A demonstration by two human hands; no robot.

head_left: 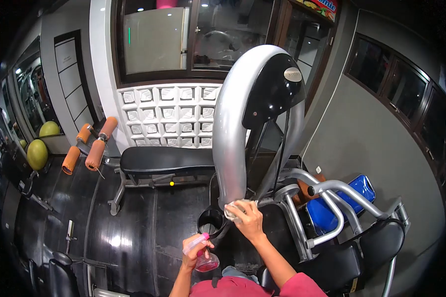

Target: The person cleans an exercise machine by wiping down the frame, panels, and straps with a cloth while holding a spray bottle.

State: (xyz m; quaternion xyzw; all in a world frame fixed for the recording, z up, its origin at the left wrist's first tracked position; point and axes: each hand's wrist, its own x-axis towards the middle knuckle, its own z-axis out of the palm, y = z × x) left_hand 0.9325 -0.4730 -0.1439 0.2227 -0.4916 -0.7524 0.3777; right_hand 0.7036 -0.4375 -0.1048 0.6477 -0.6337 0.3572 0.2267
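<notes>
My left hand (191, 253) is wrapped round a spray bottle (207, 263) with a pink nozzle and pinkish liquid inside. With my right hand (250, 222) I press a pale crumpled cloth (233, 212) against the lower end of a silver curved machine frame (229, 123). A black panel with an oval badge covers the upper side of that frame. Just left of the cloth, a round black holder (210, 221) is fixed low by the machine, above my left hand.
A black padded bench (166, 159) with orange foam rollers (95, 154) stands at left. Silver bars (334, 188), a blue seat (364, 189) and black pads (381, 242) crowd the right. A yellow-green ball (37, 155) rests by the mirror.
</notes>
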